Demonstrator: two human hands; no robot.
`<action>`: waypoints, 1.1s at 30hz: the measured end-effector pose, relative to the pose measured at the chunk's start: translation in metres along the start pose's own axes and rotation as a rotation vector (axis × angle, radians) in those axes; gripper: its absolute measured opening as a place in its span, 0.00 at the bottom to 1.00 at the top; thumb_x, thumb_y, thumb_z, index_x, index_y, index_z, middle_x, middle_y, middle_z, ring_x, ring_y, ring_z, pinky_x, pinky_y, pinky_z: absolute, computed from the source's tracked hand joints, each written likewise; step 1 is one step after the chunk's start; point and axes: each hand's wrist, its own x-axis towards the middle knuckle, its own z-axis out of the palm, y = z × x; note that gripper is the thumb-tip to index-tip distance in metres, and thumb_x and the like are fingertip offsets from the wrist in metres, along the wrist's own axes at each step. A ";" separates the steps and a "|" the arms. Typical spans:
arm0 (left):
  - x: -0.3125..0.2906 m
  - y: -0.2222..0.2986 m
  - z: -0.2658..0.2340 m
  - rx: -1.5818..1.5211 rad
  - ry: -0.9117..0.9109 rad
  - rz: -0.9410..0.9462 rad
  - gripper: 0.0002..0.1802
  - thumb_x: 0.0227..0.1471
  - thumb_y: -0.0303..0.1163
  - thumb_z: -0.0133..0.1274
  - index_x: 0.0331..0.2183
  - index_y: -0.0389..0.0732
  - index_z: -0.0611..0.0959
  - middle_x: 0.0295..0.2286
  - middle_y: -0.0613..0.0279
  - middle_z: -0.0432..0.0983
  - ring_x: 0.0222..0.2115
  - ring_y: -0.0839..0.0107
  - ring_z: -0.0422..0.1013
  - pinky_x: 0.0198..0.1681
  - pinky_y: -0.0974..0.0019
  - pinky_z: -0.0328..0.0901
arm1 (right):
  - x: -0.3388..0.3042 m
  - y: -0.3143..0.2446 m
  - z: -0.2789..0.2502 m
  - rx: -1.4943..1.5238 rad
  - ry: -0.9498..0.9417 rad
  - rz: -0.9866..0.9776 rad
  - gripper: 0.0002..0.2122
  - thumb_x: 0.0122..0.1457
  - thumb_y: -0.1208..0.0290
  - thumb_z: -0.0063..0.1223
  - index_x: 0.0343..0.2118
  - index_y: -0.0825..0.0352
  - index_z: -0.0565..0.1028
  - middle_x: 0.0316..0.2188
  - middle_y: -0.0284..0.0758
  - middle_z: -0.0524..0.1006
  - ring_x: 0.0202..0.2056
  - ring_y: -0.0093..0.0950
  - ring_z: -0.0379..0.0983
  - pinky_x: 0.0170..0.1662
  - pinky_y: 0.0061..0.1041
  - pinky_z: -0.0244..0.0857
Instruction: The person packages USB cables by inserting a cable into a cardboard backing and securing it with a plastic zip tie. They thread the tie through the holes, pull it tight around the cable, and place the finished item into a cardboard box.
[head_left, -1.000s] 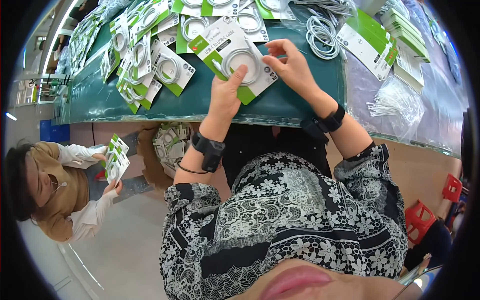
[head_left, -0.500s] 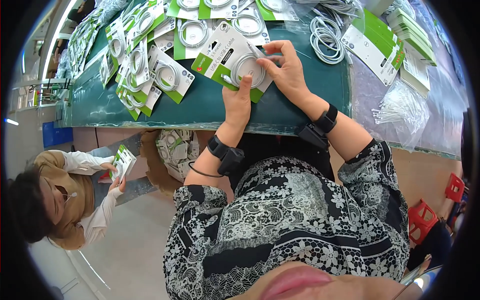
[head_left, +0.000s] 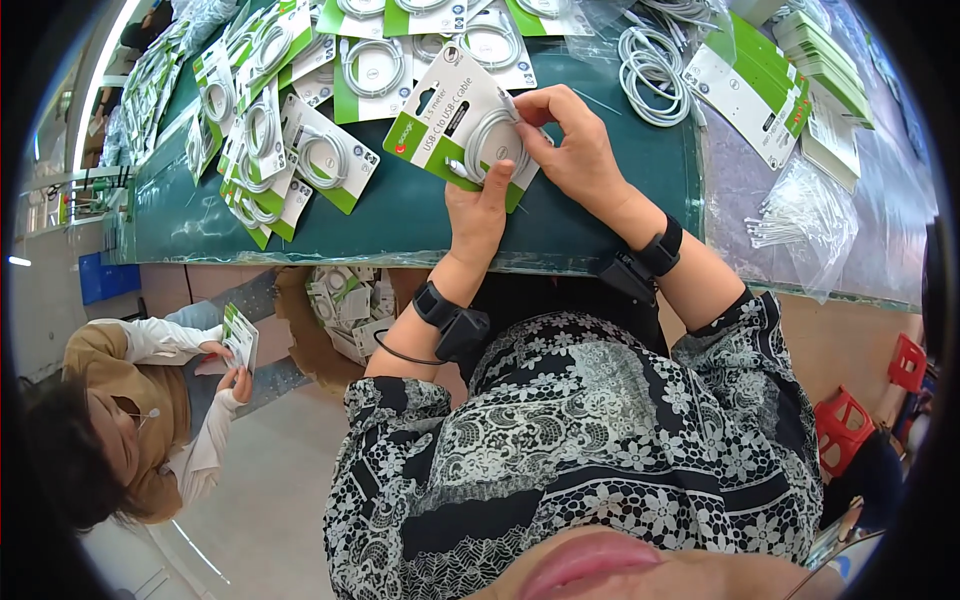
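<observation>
A white and green cable card [head_left: 440, 122] is tilted above the green table, with a coiled white cable [head_left: 473, 150] against its face. My left hand [head_left: 474, 215] grips the card's lower edge, thumb on the front near the coil; its other fingers are hidden behind the card. At the card's right edge, my right hand [head_left: 575, 140] pinches the upper side of the coil between thumb and forefinger. One white plug of the cable sticks out at the coil's lower left.
Carded cables [head_left: 325, 160] lie piled at left and far side. To the right are loose coiled cables [head_left: 652, 78], blank cards [head_left: 745, 100], a card stack [head_left: 825, 65] and a bag of white ties [head_left: 805, 215]. A person [head_left: 150, 410] sits at left beside a carton [head_left: 300, 325].
My right thumb and forefinger have closed in on the coil at the card's edge. The seated person's hands with a card have shifted slightly down in view.
</observation>
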 end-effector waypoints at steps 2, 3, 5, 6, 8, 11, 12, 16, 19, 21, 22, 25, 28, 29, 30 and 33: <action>-0.001 -0.003 -0.002 0.093 -0.031 0.028 0.24 0.53 0.36 0.58 0.48 0.34 0.73 0.42 0.61 0.73 0.42 0.72 0.69 0.45 0.70 0.63 | 0.000 -0.003 0.000 -0.031 0.003 -0.003 0.11 0.47 0.84 0.56 0.36 0.70 0.72 0.31 0.38 0.73 0.31 0.30 0.73 0.36 0.24 0.68; -0.001 -0.004 -0.002 0.138 -0.047 0.043 0.25 0.52 0.36 0.59 0.48 0.34 0.72 0.42 0.60 0.73 0.42 0.71 0.69 0.45 0.69 0.64 | 0.000 -0.004 0.000 -0.067 0.008 -0.028 0.12 0.47 0.85 0.55 0.36 0.70 0.72 0.31 0.38 0.73 0.31 0.31 0.73 0.36 0.25 0.68; -0.005 -0.005 0.000 0.218 -0.080 0.082 0.26 0.52 0.38 0.58 0.48 0.33 0.72 0.42 0.58 0.73 0.43 0.68 0.69 0.46 0.67 0.63 | 0.000 -0.006 -0.002 -0.140 0.019 -0.079 0.14 0.46 0.85 0.53 0.37 0.70 0.70 0.30 0.39 0.72 0.31 0.32 0.72 0.36 0.26 0.68; -0.007 -0.005 0.000 0.300 -0.110 0.124 0.28 0.52 0.41 0.58 0.49 0.33 0.72 0.43 0.56 0.73 0.43 0.65 0.69 0.46 0.65 0.63 | 0.000 -0.007 -0.002 -0.143 0.020 -0.078 0.14 0.46 0.85 0.53 0.37 0.70 0.70 0.30 0.39 0.72 0.31 0.32 0.72 0.36 0.26 0.68; -0.008 -0.008 0.000 0.380 -0.144 0.167 0.29 0.52 0.43 0.58 0.49 0.33 0.71 0.44 0.54 0.72 0.44 0.62 0.70 0.47 0.64 0.63 | -0.001 -0.007 -0.003 -0.205 0.029 -0.109 0.15 0.45 0.86 0.52 0.38 0.69 0.68 0.29 0.39 0.71 0.31 0.34 0.71 0.35 0.28 0.68; -0.010 -0.014 -0.001 0.592 -0.237 0.462 0.34 0.53 0.50 0.54 0.51 0.33 0.70 0.46 0.49 0.70 0.47 0.53 0.67 0.49 0.58 0.61 | -0.003 -0.010 -0.002 -0.251 0.044 -0.141 0.15 0.44 0.86 0.50 0.38 0.69 0.68 0.29 0.40 0.70 0.31 0.36 0.70 0.35 0.30 0.67; -0.011 -0.015 -0.001 0.590 -0.239 0.465 0.34 0.53 0.50 0.54 0.51 0.33 0.70 0.46 0.49 0.70 0.47 0.53 0.67 0.49 0.58 0.61 | -0.004 -0.012 -0.002 -0.264 0.052 -0.156 0.14 0.44 0.86 0.49 0.37 0.70 0.68 0.28 0.40 0.70 0.31 0.37 0.70 0.35 0.31 0.67; -0.017 -0.012 0.004 0.549 -0.233 0.407 0.36 0.54 0.54 0.50 0.52 0.33 0.70 0.48 0.48 0.68 0.49 0.51 0.66 0.51 0.55 0.59 | -0.005 -0.012 -0.004 -0.293 0.059 -0.211 0.15 0.44 0.86 0.49 0.38 0.69 0.67 0.28 0.40 0.70 0.31 0.37 0.70 0.34 0.32 0.67; -0.016 -0.010 0.006 0.500 -0.180 0.436 0.32 0.56 0.51 0.49 0.51 0.33 0.70 0.47 0.47 0.69 0.47 0.51 0.67 0.49 0.58 0.61 | -0.006 -0.011 -0.007 -0.312 0.052 -0.214 0.15 0.44 0.86 0.50 0.38 0.69 0.68 0.28 0.39 0.70 0.30 0.36 0.70 0.34 0.31 0.67; -0.015 -0.009 0.000 0.456 -0.154 0.369 0.31 0.57 0.49 0.48 0.50 0.32 0.70 0.46 0.47 0.70 0.46 0.53 0.68 0.49 0.59 0.61 | -0.006 -0.011 -0.009 -0.333 0.040 -0.181 0.14 0.45 0.86 0.50 0.37 0.69 0.69 0.28 0.38 0.71 0.29 0.33 0.71 0.34 0.28 0.67; -0.013 -0.009 -0.003 0.414 -0.129 0.302 0.30 0.58 0.48 0.48 0.50 0.32 0.70 0.45 0.48 0.70 0.45 0.54 0.68 0.48 0.61 0.62 | -0.006 -0.011 -0.010 -0.332 0.036 -0.182 0.14 0.45 0.86 0.50 0.37 0.69 0.69 0.28 0.38 0.71 0.29 0.33 0.71 0.34 0.28 0.67; -0.011 -0.007 -0.004 0.293 -0.077 0.210 0.27 0.59 0.46 0.47 0.49 0.31 0.71 0.44 0.49 0.72 0.44 0.58 0.69 0.47 0.63 0.63 | -0.008 -0.013 -0.015 -0.073 -0.097 0.049 0.11 0.47 0.86 0.51 0.35 0.70 0.70 0.29 0.36 0.72 0.30 0.28 0.72 0.35 0.24 0.68; -0.008 -0.004 -0.002 0.138 -0.022 0.166 0.25 0.60 0.44 0.46 0.48 0.31 0.71 0.42 0.51 0.73 0.42 0.62 0.70 0.46 0.65 0.63 | -0.005 -0.008 -0.017 -0.059 -0.146 0.103 0.11 0.47 0.85 0.52 0.35 0.71 0.71 0.30 0.35 0.73 0.30 0.25 0.72 0.36 0.22 0.68; -0.006 -0.004 -0.001 0.141 -0.026 0.149 0.25 0.60 0.44 0.46 0.48 0.30 0.71 0.42 0.52 0.73 0.42 0.63 0.69 0.46 0.65 0.63 | -0.004 -0.006 -0.017 -0.053 -0.168 0.128 0.10 0.48 0.85 0.52 0.35 0.71 0.72 0.31 0.35 0.74 0.31 0.23 0.72 0.37 0.21 0.68; -0.005 -0.003 -0.001 0.143 -0.030 0.133 0.25 0.60 0.44 0.46 0.48 0.30 0.71 0.42 0.52 0.72 0.42 0.65 0.69 0.45 0.65 0.63 | -0.004 -0.005 -0.017 -0.053 -0.169 0.127 0.10 0.48 0.85 0.52 0.35 0.71 0.72 0.31 0.35 0.74 0.31 0.23 0.72 0.37 0.21 0.68; -0.006 -0.003 0.000 0.166 -0.034 0.134 0.25 0.60 0.44 0.47 0.47 0.30 0.71 0.42 0.53 0.73 0.42 0.66 0.69 0.45 0.65 0.63 | -0.006 -0.001 -0.015 -0.147 -0.134 0.054 0.12 0.48 0.86 0.51 0.38 0.70 0.72 0.30 0.34 0.74 0.31 0.23 0.72 0.37 0.21 0.68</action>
